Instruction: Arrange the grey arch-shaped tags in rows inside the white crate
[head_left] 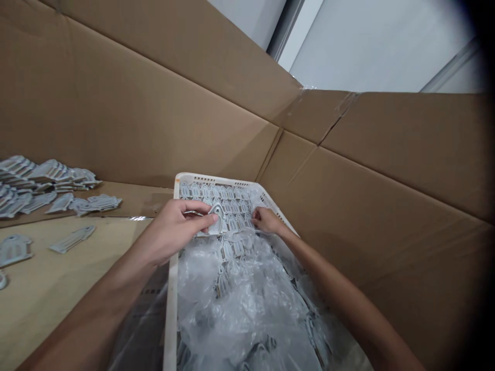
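My left hand (185, 224) pinches a pale grey moulded piece (217, 216), pointed at the top with a small hole, above the left side of a white plastic crate (172, 309). My right hand (266, 220) is inside the crate near its right wall, fingers curled together at the edge of the rows; whatever they grip is hidden. Rows of like pieces (232, 193) stand close together at the crate's far end. Crumpled clear plastic film (247, 288) covers the nearer part, with more pieces showing through.
Stacked grey pieces (50, 178) lie on cardboard at the left. A single piece (72, 239) and another (15, 250) rest on the pale yellow surface (96, 268). Tall cardboard walls (174, 103) rise behind and to the right of the crate.
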Demonstrator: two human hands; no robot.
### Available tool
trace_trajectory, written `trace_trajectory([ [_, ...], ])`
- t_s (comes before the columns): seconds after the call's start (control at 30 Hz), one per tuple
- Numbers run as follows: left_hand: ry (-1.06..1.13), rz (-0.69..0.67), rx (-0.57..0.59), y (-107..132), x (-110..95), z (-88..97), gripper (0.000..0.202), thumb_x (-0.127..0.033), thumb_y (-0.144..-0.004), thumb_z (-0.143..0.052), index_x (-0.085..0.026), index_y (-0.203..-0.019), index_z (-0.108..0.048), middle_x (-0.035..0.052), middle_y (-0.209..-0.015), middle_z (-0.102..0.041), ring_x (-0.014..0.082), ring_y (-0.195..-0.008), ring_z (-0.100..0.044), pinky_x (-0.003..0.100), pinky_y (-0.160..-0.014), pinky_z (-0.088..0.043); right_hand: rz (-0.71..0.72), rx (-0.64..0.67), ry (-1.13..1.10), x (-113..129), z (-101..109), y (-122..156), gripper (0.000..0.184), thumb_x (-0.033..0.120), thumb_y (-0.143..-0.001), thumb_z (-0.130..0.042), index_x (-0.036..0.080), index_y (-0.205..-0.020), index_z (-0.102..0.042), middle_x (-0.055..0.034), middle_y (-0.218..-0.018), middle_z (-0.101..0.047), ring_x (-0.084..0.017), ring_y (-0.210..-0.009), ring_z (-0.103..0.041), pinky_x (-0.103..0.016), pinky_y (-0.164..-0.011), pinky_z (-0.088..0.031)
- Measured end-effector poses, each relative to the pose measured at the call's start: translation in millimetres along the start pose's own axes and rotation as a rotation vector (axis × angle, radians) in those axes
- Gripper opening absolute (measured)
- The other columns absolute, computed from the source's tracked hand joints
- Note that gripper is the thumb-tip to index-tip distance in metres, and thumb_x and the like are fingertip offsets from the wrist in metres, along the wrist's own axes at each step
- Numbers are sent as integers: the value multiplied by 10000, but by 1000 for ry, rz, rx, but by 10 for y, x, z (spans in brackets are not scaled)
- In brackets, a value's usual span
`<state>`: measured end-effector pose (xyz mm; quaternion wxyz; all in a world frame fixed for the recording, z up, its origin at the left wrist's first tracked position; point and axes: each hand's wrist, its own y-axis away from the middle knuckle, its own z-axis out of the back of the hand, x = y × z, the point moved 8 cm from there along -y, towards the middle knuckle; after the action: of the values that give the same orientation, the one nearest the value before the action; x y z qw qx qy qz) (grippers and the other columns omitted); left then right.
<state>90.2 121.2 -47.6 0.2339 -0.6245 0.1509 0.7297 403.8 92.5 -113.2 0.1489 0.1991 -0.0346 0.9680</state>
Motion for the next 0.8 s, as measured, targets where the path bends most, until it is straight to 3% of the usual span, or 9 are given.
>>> trace_trajectory([
  [0.13, 48, 0, 8, 1, -23, -36, 298, -462, -783, -830, -191, -890, -767, 52, -743, -716, 221, -739, -658, 331, -663, -464, 196, -38, -106, 576, 283, 242, 86, 171, -930, -604, 167, -861, -655, -48, -839, -687, -166, -781, -576, -290, -750, -429],
  [0.23, 85, -72, 22, 15, -132, -91, 246, -419, -806, -802, -186, -784, -727, 23, -711, -656, 172, -650, -600, 310, -622, -459, 441, 162, -473, 1202, 347, 567, 184, 322, -958, -676, 169, -1057, -699, -61, -992, -726, -175, -903, -651, -297, -807, -507],
  [0.3, 71, -91, 25, 42, -190, -135, 247, -419, -803, -802, -185, -763, -735, 16, -697, -637, 156, -617, -563, 301, -592, -460, 480, 277, -660, 1489, 337, 746, 296, 370, -912, -761, 185, -1127, -677, -50, -993, -715, -168, -886, -658, -286, -755, -529],
  [0.4, 81, -101, 59, 93, -262, -216, 255, -432, -823, -791, -182, -786, -756, 39, -744, -690, 184, -692, -637, 314, -658, -522, 436, 290, -785, 1628, 363, 829, 355, 399, -834, -853, 197, -1043, -650, -9, -864, -667, -141, -732, -609, -262, -618, -504],
  [0.47, 136, -76, 61, 111, -272, -229, 294, -459, -842, -788, -185, -949, -781, 64, -866, -748, 206, -757, -695, 332, -713, -559, 424, 206, -766, 1542, 487, 761, 335, 414, -828, -856, 192, -975, -652, -10, -840, -658, -140, -714, -596, -268, -619, -502],
  [0.53, 152, -61, 18, 106, -267, -176, 385, -490, -852, -790, -192, -1095, -767, 85, -972, -763, 215, -792, -713, 331, -712, -568, 398, 44, -703, 1297, 701, 600, 306, 430, -861, -815, 181, -964, -670, -31, -870, -674, -148, -749, -607, -282, -674, -512],
  [0.63, 78, -117, -67, 75, -286, -34, 338, -505, -893, -749, -189, -1011, -764, 87, -968, -742, 208, -824, -684, 297, -659, -530, 258, -204, -551, 706, 958, 288, 270, 426, -922, -710, 162, -978, -682, -53, -878, -687, -158, -764, -604, -283, -702, -494],
  [0.7, 68, -124, -104, 53, -268, 47, 306, -488, -913, -720, -185, -932, -757, 80, -928, -725, 203, -827, -663, 287, -635, -504, 126, -267, -382, 303, 955, 112, 206, 359, -922, -666, 156, -889, -665, -52, -825, -674, -162, -740, -590, -269, -675, -466],
  [0.8, 69, -112, -109, 41, -237, 99, 278, -460, -916, -707, -186, -882, -742, 61, -870, -700, 185, -769, -625, 291, -608, -468, -8, -181, -228, -113, 726, -25, 171, 292, -935, -609, 167, -820, -619, -34, -755, -635, -160, -697, -576, -256, -646, -452],
])
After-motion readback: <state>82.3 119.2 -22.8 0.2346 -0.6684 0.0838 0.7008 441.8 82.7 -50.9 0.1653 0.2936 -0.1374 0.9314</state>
